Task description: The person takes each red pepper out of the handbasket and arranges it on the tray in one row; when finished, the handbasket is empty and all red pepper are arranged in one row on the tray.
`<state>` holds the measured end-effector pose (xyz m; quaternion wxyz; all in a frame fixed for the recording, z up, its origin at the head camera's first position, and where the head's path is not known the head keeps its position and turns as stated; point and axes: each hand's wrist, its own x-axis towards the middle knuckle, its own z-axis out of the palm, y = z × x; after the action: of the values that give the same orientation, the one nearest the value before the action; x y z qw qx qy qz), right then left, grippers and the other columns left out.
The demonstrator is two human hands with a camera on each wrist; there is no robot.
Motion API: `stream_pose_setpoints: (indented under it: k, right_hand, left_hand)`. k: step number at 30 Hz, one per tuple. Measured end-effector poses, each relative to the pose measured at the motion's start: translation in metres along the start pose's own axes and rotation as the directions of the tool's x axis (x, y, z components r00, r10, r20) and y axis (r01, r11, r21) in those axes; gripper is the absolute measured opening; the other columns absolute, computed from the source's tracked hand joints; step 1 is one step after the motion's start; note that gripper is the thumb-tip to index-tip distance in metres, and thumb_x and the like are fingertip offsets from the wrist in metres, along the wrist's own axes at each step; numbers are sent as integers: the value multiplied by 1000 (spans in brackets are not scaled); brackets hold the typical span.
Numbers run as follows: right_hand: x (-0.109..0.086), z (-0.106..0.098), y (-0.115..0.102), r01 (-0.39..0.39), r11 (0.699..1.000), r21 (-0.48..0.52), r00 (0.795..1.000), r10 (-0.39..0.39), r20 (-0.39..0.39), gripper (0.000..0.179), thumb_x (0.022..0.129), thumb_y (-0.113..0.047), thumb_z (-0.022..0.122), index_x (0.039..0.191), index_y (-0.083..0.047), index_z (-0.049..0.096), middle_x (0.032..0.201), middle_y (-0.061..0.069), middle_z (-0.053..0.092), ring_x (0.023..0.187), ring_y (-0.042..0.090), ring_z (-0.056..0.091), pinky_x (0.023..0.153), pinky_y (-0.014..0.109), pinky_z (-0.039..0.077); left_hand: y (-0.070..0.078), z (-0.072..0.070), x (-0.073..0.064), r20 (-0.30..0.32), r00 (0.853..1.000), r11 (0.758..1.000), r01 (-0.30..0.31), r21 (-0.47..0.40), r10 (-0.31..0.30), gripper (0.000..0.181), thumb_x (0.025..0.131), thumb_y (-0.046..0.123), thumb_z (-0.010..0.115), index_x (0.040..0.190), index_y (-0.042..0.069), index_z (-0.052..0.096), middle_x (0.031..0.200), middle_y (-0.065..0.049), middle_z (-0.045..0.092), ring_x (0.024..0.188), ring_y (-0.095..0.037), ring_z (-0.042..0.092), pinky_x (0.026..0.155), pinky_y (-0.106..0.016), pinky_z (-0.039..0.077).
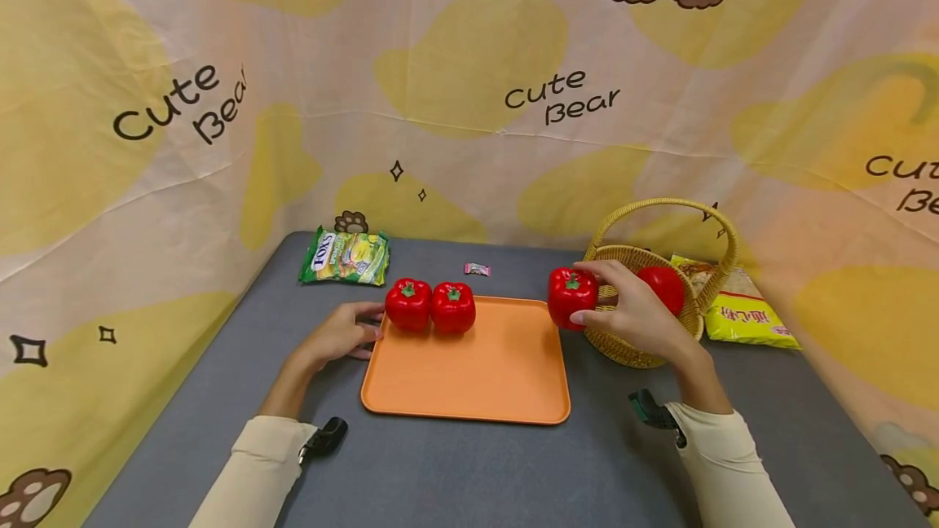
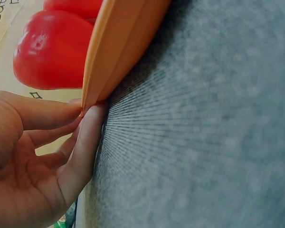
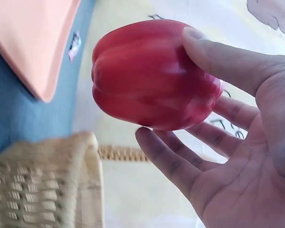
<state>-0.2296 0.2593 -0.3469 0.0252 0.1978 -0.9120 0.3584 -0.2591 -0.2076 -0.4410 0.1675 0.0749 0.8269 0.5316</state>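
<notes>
My right hand point(image 1: 632, 310) grips a red bell pepper point(image 1: 572, 297) with a green stem, held up between the orange tray and the basket. In the right wrist view, thumb and fingers span the pepper point(image 3: 149, 76). Two more red bell peppers point(image 1: 408, 305) sit side by side at the tray's back left. At the left edge of the orange tray point(image 1: 469, 381), my left hand point(image 1: 341, 336) pinches the rim point(image 2: 92, 90) between thumb and fingers, as the left wrist view shows. Another red pepper point(image 1: 663, 290) lies in the wicker basket point(image 1: 627, 355), partly hidden by my right hand.
A green candy bag point(image 1: 345, 257) lies at the back left, and a small pink wrapped sweet point(image 1: 477, 269) behind the tray. A yellow food packet point(image 1: 744, 312) lies right of the basket, whose tall handle point(image 1: 663, 202) arches upward. Printed cloth walls border the grey table point(image 1: 455, 471).
</notes>
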Motion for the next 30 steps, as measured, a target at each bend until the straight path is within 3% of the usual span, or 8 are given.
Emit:
stream_pose_setpoints:
  k: [10,22,30]
  right_hand:
    - [18,28,-6,-3,999,46,999,1,41,85,82,-12,90,156,-3,47,147,19,50,128,39,57,102,55,59]
    - [30,57,-11,-33,997,73,996,27,81,83,82,-17,91,152,-1,50,140,20,52,120,40,63,100,55,60]
    - [38,71,-10,-13,996,92,997,6,77,81,82,-16,91,151,-2,51,137,18,58,126,38,62,102,54,58]
  left_hand:
    - [0,0,2,-11,1000,1000,6,12,-6,56,102,6,60,154,-9,45,151,-31,52,117,-32,70,81,-40,67]
    - [-1,0,2,-7,1000,1000,6,9,-6,56,102,5,59,155,-9,44,151,-31,52,116,-33,70,81,-40,67]
    - [-1,0,2,-14,1000,1000,3,19,-3,56,102,6,60,154,-9,44,152,-32,52,114,-32,70,81,-40,67]
